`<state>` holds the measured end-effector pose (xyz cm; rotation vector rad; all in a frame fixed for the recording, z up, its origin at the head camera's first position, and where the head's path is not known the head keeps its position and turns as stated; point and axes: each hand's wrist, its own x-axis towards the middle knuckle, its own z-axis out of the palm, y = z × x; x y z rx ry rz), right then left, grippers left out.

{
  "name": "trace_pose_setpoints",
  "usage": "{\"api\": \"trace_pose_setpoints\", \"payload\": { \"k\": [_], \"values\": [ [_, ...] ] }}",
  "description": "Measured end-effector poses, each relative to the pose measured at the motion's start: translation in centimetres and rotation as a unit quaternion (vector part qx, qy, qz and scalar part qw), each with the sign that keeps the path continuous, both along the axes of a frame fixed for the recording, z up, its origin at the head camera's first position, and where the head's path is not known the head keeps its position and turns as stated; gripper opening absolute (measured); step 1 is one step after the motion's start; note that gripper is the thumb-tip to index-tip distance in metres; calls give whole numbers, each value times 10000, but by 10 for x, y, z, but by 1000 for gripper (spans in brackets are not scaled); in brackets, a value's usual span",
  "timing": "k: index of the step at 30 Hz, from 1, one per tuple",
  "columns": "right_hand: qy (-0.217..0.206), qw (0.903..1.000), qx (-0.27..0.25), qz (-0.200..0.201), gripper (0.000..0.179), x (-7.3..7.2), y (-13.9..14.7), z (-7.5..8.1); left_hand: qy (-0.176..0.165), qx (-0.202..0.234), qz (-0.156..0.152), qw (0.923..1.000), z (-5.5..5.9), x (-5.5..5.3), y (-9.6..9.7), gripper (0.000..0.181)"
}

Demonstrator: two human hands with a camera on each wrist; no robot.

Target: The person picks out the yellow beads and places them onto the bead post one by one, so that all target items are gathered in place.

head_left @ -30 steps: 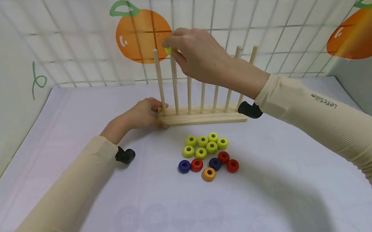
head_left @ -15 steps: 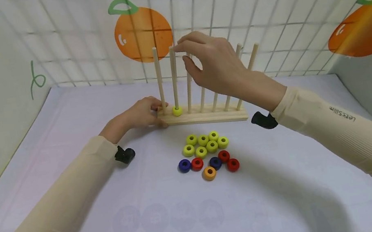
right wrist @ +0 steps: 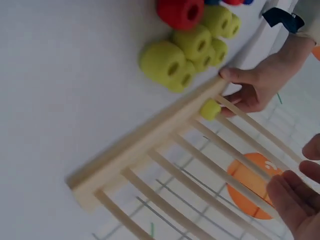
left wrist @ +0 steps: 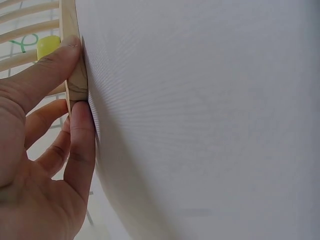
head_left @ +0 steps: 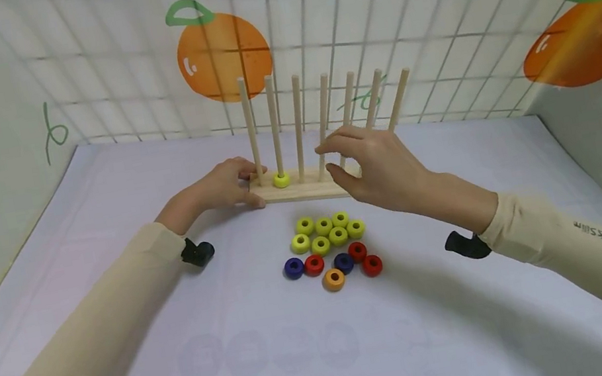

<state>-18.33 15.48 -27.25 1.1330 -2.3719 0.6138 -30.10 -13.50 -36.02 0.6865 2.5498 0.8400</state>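
Observation:
A wooden peg stand with several upright rods stands toward the back. My left hand grips the left end of its base; the left wrist view has the thumb on the front face and fingers at the end. One yellow bead sits low on the second rod from the left, against the base. My right hand is in the air in front of the right-hand rods, holding nothing, thumb and fingers apart. Several yellow beads lie in a cluster on the table before the stand.
Nearer than the yellow cluster lie red beads, two blue beads and an orange bead. Behind the stand rises a wire grid with a printed white sheet. Side walls stand at left and right.
The yellow bead left my right hand and dropped down the second rod to the base. My right hand then moved down and to the right. The left hand keeps its grip.

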Motion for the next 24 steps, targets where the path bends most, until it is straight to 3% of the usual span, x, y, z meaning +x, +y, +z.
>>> {"api": "trace_pose_setpoints", "payload": {
  "k": [4,7,10,14,24],
  "values": [
    [-1282,9915,89,-224,26,10,9,-14,-22,-1,-3,10000,-1,2,-1,70],
    [-2245,9734,204,-406,31,17,15,-22,-16,-9,13,10000,1,4,0,70],
    [-2845,9566,306,-559,35,22,21,-29,-35,14,13,10000,2,5,0,69],
    [-3123,9470,438,-615,35,25,27,-40,-38,43,-16,10000,2,5,0,68],
    [-3079,9464,661,-723,26,28,36,-63,-11,43,92,9999,-2,13,3,67]
  ]
}}
